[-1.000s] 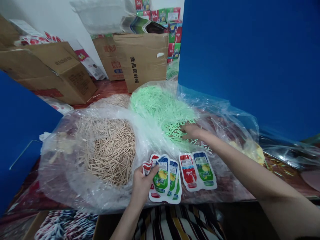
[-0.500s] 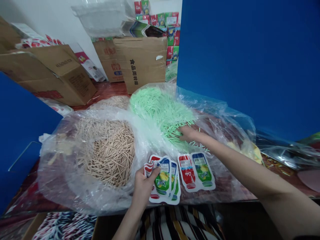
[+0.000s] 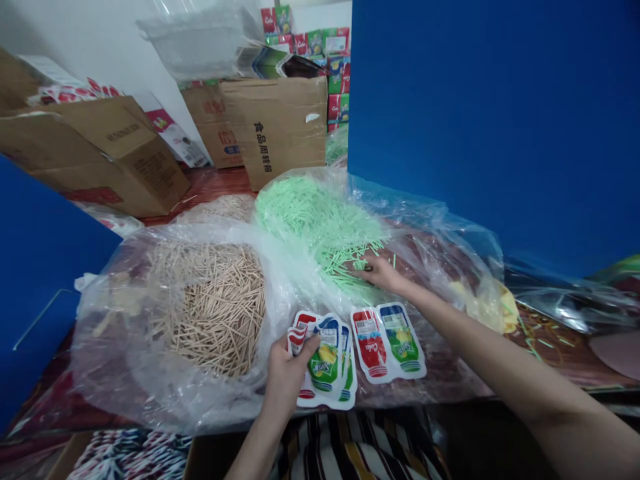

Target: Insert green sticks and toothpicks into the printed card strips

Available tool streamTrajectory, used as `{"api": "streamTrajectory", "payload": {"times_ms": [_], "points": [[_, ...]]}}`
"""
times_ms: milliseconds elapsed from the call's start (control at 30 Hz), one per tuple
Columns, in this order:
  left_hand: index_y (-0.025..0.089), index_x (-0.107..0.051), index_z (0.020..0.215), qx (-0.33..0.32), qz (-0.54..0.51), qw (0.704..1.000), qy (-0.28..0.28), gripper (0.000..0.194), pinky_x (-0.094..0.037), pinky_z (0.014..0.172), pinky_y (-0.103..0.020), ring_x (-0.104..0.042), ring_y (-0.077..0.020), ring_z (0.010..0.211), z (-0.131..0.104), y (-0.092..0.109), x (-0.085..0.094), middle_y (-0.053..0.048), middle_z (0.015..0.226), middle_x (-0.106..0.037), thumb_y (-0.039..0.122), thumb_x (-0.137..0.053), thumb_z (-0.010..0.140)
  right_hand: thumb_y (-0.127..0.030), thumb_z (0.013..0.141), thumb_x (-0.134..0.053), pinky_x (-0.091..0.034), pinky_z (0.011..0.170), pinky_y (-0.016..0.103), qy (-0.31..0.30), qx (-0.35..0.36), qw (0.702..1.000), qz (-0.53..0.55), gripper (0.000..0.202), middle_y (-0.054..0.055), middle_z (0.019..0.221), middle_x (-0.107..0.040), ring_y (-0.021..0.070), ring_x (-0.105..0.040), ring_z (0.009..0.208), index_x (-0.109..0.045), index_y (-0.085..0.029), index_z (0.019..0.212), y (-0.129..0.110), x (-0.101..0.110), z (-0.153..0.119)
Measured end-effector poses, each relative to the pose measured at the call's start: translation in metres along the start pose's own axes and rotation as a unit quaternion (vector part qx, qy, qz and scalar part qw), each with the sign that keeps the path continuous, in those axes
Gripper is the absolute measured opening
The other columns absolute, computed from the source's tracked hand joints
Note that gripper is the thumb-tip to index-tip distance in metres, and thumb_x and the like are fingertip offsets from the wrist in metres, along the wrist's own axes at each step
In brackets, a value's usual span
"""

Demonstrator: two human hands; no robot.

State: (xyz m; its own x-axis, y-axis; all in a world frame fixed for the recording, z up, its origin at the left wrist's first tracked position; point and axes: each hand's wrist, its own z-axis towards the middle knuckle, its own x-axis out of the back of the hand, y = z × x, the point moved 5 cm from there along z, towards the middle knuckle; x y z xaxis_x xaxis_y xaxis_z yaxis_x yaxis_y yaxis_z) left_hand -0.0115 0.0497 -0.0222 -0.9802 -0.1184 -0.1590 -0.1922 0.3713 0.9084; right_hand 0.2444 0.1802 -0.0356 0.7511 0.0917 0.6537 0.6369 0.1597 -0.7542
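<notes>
My left hand [image 3: 286, 367] is closed, with its thumb on top, on a few flat bottle-shaped packets [image 3: 325, 365] printed red cola and green lemon. One corner of these packets curls up by the thumb. Beyond them, my right hand [image 3: 384, 273] has its fingertips pinched together at the near edge of a heap of thin green sticks [image 3: 310, 213]. Bits of green show between those fingertips. A similar double packet [image 3: 370, 343] lies flat on the plastic, to the right of the held ones. Beige sticks [image 3: 230, 320] fill an opened clear bag on the left.
Clear plastic bag film [image 3: 125, 373] spreads over the dark red table. Cardboard boxes [image 3: 280, 133] stand at the back, with red and green packs [image 3: 337, 107] stacked behind. Blue panels [image 3: 480, 120] flank both sides. A box of striped packets [image 3: 130, 457] sits below the front edge.
My right hand has drawn back slightly from within the green sticks, and its fingers have come together. My left hand keeps its hold on the packets. The view has shifted a little.
</notes>
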Motion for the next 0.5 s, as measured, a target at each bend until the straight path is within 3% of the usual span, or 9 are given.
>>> {"api": "streamTrajectory", "payload": {"times_ms": [167,367,500], "points": [[0.011,-0.071,0.077,-0.001,0.006,1.000,-0.006,0.034,-0.054,0.064,-0.032,-0.068,-0.0228,0.064,0.000,-0.001,-0.003,-0.006,0.067,-0.073,0.035,-0.081,0.056,-0.068,0.074,-0.046,-0.038,0.056,0.025,0.009,-0.034,0.999,0.000,0.053,-0.002,0.058,-0.049,0.0140,-0.047,0.059,-0.052,-0.017,0.064,0.012,-0.004,0.003],[0.011,-0.070,0.076,0.000,0.010,1.000,-0.012,0.033,-0.054,0.066,-0.032,-0.068,-0.0223,0.065,0.004,0.001,-0.008,-0.005,0.066,-0.072,0.036,-0.081,0.056,-0.068,0.076,-0.044,-0.031,0.053,0.025,0.098,-0.079,0.992,0.002,0.052,-0.004,0.051,-0.039,0.0127,-0.040,0.055,-0.041,-0.020,0.056,0.016,0.008,0.003],[0.011,-0.070,0.075,-0.004,0.038,0.999,-0.037,0.031,-0.054,0.066,-0.031,-0.068,-0.0222,0.066,0.010,0.002,-0.014,-0.006,0.068,-0.073,0.037,-0.079,0.060,-0.073,0.066,-0.052,-0.034,0.053,0.025,0.130,-0.104,0.985,0.037,0.056,-0.002,0.048,-0.042,0.0136,-0.043,0.054,-0.041,-0.020,0.053,0.020,0.013,0.003]]}}
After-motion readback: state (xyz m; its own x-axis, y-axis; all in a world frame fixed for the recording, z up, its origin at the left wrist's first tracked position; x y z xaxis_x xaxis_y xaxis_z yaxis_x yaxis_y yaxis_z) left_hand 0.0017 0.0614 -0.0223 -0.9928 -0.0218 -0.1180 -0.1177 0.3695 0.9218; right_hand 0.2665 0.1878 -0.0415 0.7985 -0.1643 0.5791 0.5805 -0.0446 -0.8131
